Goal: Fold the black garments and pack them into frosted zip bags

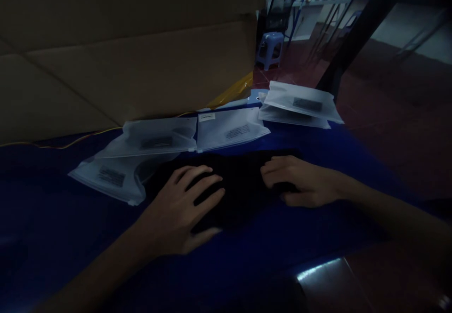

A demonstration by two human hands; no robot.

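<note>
A black piece of cloth [240,181] lies on the blue table top [318,143]. My left hand [180,209] rests flat on its left part, fingers spread and pointing right. On the right part lies my right hand [300,181], fingers stretched out together toward the left and pressing the fabric. Neither hand grips anything. The scene is dim and the cloth's edges are hard to make out.
Frosted plastic bags with labels lie behind the cloth: some at the left [120,172], one in the middle [229,127], a stack at the right [300,103]. A large cardboard box [123,49] stands behind. A blue stool [270,47] is on the floor.
</note>
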